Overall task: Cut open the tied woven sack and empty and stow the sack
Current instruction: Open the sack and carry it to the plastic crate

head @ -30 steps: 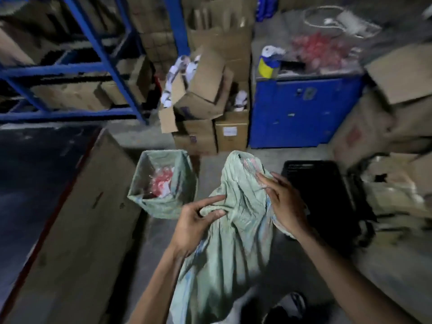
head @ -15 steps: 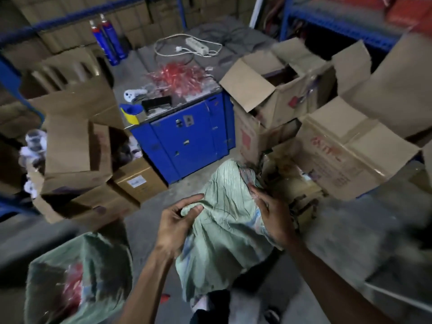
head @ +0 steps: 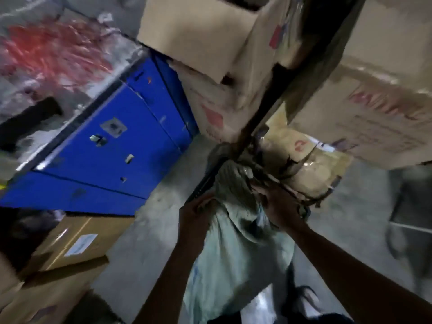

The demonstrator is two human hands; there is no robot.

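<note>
Low in the middle of the frame, the left hand (head: 198,206) and right hand (head: 278,204) each clutch the bunched top of the pale green sack (head: 236,249), which looks limp, light and empty, best gripped by gathered folds.

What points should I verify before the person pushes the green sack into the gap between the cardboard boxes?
1. Both hands on the sack: ok. Left hand and right hand each have a grip on the sack.
2. Sack limp and apparently empty: ok, it hangs slack.
3. Sack top at the gap between the cardboard boxes: ok.
4. Room inside the gap: cannot tell, it is dark.
5. Crushed box beside the right hand stays out of the way: cannot tell, it touches or nearly touches the hand.
</note>
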